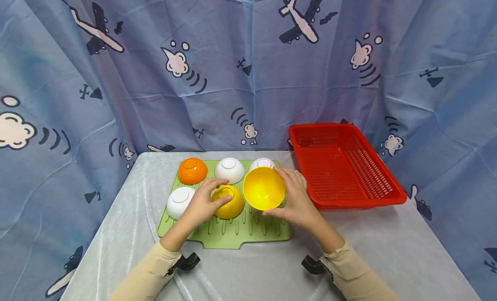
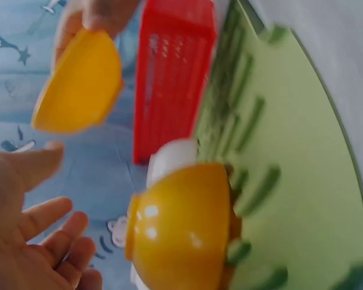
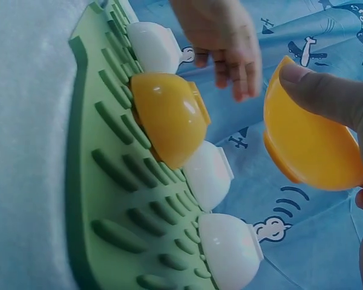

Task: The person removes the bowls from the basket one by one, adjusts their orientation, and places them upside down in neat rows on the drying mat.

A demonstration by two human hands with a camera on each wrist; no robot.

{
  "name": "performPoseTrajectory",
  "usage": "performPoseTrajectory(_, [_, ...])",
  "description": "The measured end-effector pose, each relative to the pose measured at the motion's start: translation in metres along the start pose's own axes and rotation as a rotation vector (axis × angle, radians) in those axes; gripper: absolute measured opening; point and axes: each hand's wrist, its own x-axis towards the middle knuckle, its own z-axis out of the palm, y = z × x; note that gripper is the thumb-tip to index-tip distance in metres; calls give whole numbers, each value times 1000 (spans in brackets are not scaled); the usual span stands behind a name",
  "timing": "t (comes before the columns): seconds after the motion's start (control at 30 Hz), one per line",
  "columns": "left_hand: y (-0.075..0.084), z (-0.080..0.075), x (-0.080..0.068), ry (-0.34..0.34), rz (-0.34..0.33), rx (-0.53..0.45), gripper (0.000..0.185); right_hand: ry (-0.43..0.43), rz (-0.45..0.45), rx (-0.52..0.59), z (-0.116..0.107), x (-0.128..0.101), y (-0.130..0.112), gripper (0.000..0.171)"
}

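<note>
My right hand (image 1: 292, 198) pinches a yellow bowl (image 1: 264, 189) by its right side, thumb below and fingers above, its mouth turned toward the head camera. In the right wrist view my thumb presses on the rim of this held bowl (image 3: 311, 136). My left hand (image 1: 206, 201) hovers above a second yellow bowl (image 1: 230, 207), which stands upside down on a green drying mat (image 1: 248, 230). The left wrist view shows a gap between that hand's fingers (image 2: 72, 223) and the upside-down bowl (image 2: 184, 226); they hold nothing.
Also upside down on the mat are an orange bowl (image 1: 192, 170), a white bowl (image 1: 230, 169) at the back middle, another white one (image 1: 262, 163) partly hidden, and a white one (image 1: 180, 202) at front left. A red perforated basket (image 1: 310, 204) stands at right, before a blue curtain (image 1: 217, 76).
</note>
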Motion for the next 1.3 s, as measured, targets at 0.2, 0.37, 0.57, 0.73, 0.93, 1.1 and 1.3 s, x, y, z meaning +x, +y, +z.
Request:
performPoseTrajectory(0.2, [17,2,-2,-78,-12,-265,50,5,-55,15,2,-4,-2,124])
performPoseTrajectory(0.37, [30,5,-8,-197,-60,-399,53,31,-120,16,3,-4,-6,124])
performPoseTrajectory(0.57, [34,10,-13,-297,-114,-549,60,70,-198,19,6,-4,-9,126])
performPoseTrajectory(0.73, [34,12,-15,-345,-146,-622,63,88,-227,19,10,-5,-10,126])
performPoseTrajectory(0.93, [31,16,-17,-382,-166,-753,61,90,-222,22,12,-8,-11,127])
performPoseTrajectory(1.1, [31,19,-18,-347,-169,-859,55,86,-215,14,12,-10,-15,128])
performPoseTrajectory(1.3, [35,18,-18,-196,-117,-827,59,31,-106,92,-3,-10,-30,124])
